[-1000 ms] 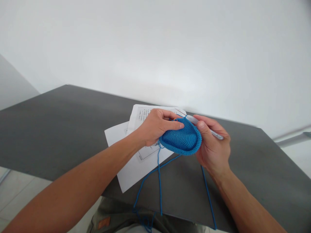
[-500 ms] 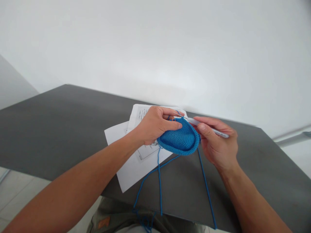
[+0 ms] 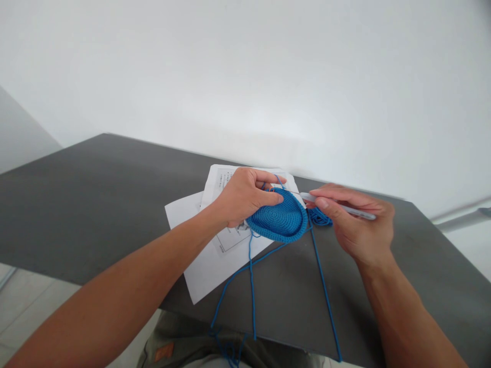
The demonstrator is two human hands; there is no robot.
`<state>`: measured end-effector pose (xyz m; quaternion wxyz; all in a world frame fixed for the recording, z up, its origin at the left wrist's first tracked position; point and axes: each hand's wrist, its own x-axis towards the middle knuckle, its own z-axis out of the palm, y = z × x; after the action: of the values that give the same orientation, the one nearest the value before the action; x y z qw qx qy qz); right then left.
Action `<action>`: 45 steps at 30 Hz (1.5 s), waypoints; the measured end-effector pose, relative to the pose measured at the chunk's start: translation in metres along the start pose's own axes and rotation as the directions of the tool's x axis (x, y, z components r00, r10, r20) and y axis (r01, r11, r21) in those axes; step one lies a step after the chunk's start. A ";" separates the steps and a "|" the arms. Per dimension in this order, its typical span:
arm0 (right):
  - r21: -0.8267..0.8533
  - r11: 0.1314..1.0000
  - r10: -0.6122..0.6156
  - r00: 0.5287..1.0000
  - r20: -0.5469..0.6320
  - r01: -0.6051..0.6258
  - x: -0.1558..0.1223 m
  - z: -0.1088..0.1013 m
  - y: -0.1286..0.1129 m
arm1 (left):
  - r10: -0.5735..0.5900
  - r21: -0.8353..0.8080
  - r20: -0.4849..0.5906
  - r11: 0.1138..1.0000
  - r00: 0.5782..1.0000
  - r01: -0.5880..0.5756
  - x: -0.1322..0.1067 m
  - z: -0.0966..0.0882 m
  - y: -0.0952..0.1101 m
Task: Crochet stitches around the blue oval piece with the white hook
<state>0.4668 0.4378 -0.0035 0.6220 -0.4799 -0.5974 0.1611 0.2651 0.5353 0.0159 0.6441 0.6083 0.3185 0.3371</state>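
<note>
A blue round crochet piece [image 3: 278, 217] with a raised rim is pinched at its upper left edge by my left hand [image 3: 247, 194], the thumb lying on its inner side. A strand of blue yarn runs by the left index finger. My right hand [image 3: 358, 225] grips a crochet hook [image 3: 358, 211] by its pale handle. The thin metal shaft points left to the top edge of the piece; its tip is too small to make out. Behind the piece, partly covered by my right hand, lies a bundle of blue yarn [image 3: 321, 217].
Printed white sheets [image 3: 203, 271] lie under the work on the dark grey table [image 3: 95, 214]. Blue yarn strands [image 3: 252, 296] trail over the table's front edge towards my lap. A white wall [image 3: 245, 76] stands behind the table.
My right hand has moved right with the hook, drawing it away from the piece. The piece has shifted slightly left, and the yarn bundle behind it now shows.
</note>
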 end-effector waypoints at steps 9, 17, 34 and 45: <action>-0.090 0.985 -0.137 0.986 0.093 0.145 0.005 -0.001 -0.013 | 0.041 0.055 -0.015 0.998 0.999 -0.040 0.000 -0.001 -0.002; -0.160 0.950 -0.252 0.961 0.113 0.268 0.006 0.002 -0.015 | 0.119 0.188 -0.021 0.976 0.993 -0.113 -0.001 -0.003 0.000; -0.246 0.908 -0.330 0.941 0.075 0.338 0.003 0.012 -0.015 | 0.282 0.373 -0.079 0.898 0.956 -0.234 -0.001 0.004 0.003; -0.291 0.892 -0.342 0.938 0.063 0.345 -0.005 0.021 -0.008 | 0.327 0.391 -0.141 0.886 0.934 -0.251 0.000 0.007 -0.001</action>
<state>0.4439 0.4388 -0.0039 0.5581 -0.4543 -0.6932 -0.0406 0.2710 0.5311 0.0156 0.4255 0.7208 0.3451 0.4246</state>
